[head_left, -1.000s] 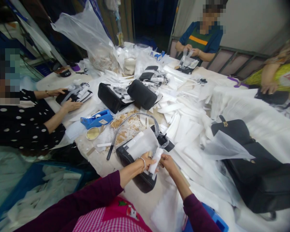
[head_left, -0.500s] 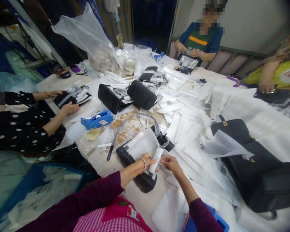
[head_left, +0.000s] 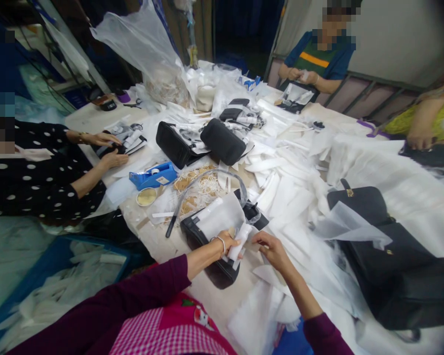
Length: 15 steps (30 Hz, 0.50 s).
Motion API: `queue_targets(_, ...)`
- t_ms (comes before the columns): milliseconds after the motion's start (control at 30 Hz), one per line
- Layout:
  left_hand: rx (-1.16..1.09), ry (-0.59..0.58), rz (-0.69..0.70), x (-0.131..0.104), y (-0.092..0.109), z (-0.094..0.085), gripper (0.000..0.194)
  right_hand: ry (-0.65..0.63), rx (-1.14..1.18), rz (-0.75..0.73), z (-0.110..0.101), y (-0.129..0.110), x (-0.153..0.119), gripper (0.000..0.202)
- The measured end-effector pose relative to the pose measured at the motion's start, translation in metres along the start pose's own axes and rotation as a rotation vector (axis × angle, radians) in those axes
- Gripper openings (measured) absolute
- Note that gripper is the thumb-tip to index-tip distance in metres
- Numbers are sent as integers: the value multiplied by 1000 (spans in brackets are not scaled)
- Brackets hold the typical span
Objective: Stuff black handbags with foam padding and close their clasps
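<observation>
A black handbag lies on the table in front of me, with a white sheet over its flap. My left hand is closed around a white wrapped roll above the bag's near side. Just right of the roll, my right hand has its thumb and fingers pinched on the edge of a thin translucent strip. A plastic-wrapped bag handle arches behind the bag. The palm side of my left hand is hidden.
Beyond the bag lie a blue tape dispenser, a round tin and two black bags. White wrapping sheets cover much of the table. Larger black bags lie at right. Co-workers handle bags on three sides.
My right hand has moved slightly right, away from the roll, and the translucent strip shows between them. My left hand keeps its hold. The whole view has shifted a little.
</observation>
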<state>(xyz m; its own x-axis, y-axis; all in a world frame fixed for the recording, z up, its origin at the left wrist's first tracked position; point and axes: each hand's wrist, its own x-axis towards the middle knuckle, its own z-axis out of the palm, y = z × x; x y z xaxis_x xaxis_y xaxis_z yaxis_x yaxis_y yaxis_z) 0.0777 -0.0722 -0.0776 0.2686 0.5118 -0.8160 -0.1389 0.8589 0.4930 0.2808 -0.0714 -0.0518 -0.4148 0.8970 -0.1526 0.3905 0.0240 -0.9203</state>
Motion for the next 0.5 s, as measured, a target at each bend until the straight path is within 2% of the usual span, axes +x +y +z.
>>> queue_targets(233,13,51,-8,-11,8,7,31,15,-128,-151,2,2,7,22)
queue_targets(400,43,89,4,-9,7,11,26,26,-211,-225,3,-19,13,19)
queue_targets(500,85,130,9,-2,1,13,23,-22,-316,-267,9,-31,28,18)
